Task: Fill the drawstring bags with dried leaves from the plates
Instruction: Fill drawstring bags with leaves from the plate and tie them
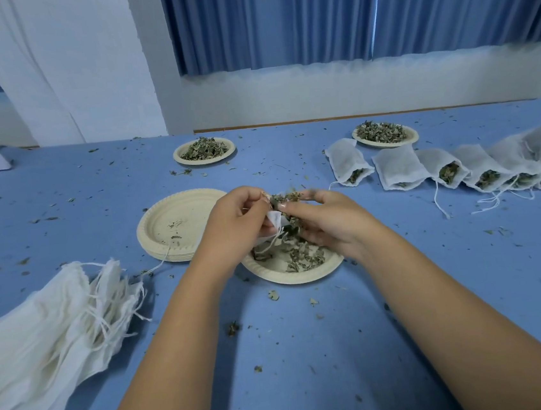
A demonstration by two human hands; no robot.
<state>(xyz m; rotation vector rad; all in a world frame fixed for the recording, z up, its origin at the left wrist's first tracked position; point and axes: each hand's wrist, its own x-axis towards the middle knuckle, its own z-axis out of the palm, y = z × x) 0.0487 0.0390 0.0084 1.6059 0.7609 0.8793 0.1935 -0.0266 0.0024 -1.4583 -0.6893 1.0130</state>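
Over a paper plate (298,277) of dried leaves (303,256), my left hand (231,222) pinches the mouth of a small white drawstring bag (274,220). My right hand (324,219) grips a clump of dried leaves (287,199) at the bag's opening. The bag is mostly hidden between my hands, and its string dangles toward the plate. Several filled bags (452,169) lie in a row at the right. A pile of empty bags (42,335) lies at the left.
A stack of plates (165,229), nearly bare, stands left of my hands. Two more plates of leaves, one (204,151) at the far middle and one (385,132) at the far right, sit near the wall. Leaf crumbs litter the blue tabletop (311,350).
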